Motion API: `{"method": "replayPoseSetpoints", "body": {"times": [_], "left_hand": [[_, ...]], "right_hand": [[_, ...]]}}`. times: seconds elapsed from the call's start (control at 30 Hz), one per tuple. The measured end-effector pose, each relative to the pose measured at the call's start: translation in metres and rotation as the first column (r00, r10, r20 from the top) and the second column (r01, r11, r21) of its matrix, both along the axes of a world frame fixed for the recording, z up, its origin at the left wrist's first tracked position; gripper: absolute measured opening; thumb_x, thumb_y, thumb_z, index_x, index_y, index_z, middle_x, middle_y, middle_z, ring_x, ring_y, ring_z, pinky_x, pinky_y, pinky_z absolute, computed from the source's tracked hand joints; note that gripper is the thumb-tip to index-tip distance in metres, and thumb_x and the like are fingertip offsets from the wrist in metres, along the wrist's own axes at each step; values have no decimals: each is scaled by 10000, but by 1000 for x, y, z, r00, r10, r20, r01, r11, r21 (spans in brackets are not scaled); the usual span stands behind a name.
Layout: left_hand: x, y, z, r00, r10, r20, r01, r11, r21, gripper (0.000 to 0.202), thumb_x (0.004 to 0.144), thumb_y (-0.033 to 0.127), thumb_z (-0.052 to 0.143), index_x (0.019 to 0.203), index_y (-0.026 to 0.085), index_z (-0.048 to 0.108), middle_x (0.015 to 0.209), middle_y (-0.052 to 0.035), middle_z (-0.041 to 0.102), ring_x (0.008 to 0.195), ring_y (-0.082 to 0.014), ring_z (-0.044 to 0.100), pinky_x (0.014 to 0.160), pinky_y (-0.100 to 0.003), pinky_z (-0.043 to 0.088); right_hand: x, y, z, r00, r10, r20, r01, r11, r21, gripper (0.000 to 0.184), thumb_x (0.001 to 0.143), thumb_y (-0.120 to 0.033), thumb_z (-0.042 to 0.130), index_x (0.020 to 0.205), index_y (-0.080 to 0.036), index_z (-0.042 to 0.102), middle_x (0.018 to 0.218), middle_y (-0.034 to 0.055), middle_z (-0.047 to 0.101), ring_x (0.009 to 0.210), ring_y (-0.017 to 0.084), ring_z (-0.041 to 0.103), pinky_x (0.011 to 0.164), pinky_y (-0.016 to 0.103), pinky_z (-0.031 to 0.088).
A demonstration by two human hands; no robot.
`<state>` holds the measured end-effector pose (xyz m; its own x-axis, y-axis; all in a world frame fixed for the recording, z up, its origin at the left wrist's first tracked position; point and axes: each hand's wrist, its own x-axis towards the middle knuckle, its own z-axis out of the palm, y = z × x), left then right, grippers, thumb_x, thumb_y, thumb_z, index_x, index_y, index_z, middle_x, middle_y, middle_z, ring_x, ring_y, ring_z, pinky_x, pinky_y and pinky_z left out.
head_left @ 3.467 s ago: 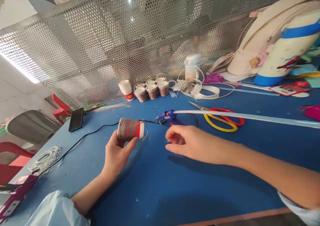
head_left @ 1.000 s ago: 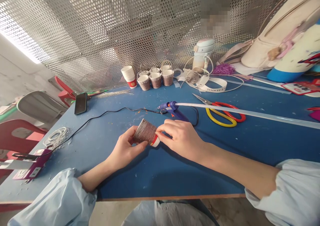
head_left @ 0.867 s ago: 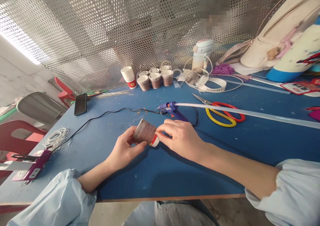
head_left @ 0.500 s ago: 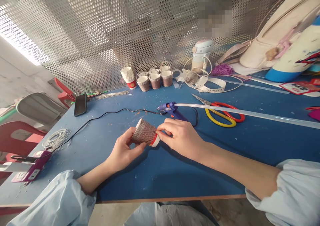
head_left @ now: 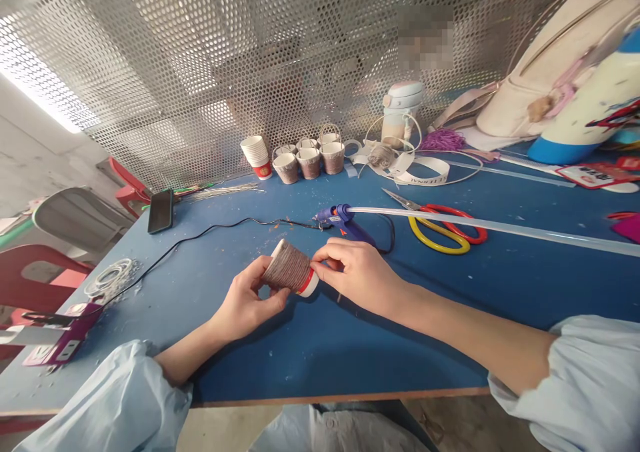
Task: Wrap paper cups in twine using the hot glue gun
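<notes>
A paper cup (head_left: pixel 289 270), wound with brown-grey cord, lies tilted in my left hand (head_left: pixel 250 299), its white rim up to the left. Toward the lower right, a red band and a white end stay uncovered. My left fingers and thumb are closed around its sides. Beside that red band, my right hand (head_left: pixel 357 272) pinches with thumb and forefinger. A short brownish cord end (head_left: pixel 339 298) shows below the right hand; the rest of it is hidden by the fingers. Just beyond this hand lies a blue glue gun (head_left: pixel 343 220) with a long clear glue stick.
Red-and-yellow-handled scissors (head_left: pixel 440 227) lie to the right. Behind stand a stack of paper cups (head_left: pixel 255 155), several cord-wrapped cups with handles (head_left: pixel 309 162) and a bottle (head_left: pixel 400 115). A black cable (head_left: pixel 200 232) crosses to a purple power strip (head_left: pixel 67 335); a phone (head_left: pixel 161 211) lies at left.
The cup has turned slightly in my left hand, whose thumb has shifted a little. A cord end now shows below my right hand, which has barely moved.
</notes>
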<state>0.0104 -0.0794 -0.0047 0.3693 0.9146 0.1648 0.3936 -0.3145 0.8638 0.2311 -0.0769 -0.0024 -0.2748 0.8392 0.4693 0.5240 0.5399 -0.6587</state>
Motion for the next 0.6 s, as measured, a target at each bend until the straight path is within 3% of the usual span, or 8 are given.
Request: {"method": "replayPoseSetpoints", "body": {"times": [0.2, 0.4, 0.6], "left_hand": [[1, 1, 7, 998, -8, 55, 7, 1000, 13, 137, 779, 260, 642, 869, 165, 600, 727, 5, 570, 643, -116, 511, 597, -221, 419], [-4, 3, 4, 998, -28, 48, 24, 997, 80, 111, 786, 262, 652, 789, 162, 603, 694, 5, 538, 634, -115, 470, 593, -230, 396], [-9, 11, -1, 984, -136, 113, 117, 980, 159, 76, 777, 234, 661, 779, 168, 623, 754, -22, 602, 715, -147, 516, 669, -262, 429]], "right_hand": [[-1, 1, 0, 998, 22, -65, -24, 999, -30, 96, 813, -127, 617, 737, -183, 635, 643, -36, 510, 567, 87, 451, 552, 223, 365], [-3, 1, 3, 990, 10, -143, -36, 983, -181, 107, 783, -146, 644, 688, -182, 610, 595, -52, 490, 555, 88, 448, 544, 231, 366], [-3, 4, 7, 945, 29, -327, -164, 904, -395, 95, 757, -222, 648, 719, -176, 574, 604, -46, 512, 572, 96, 463, 545, 240, 383]]}}
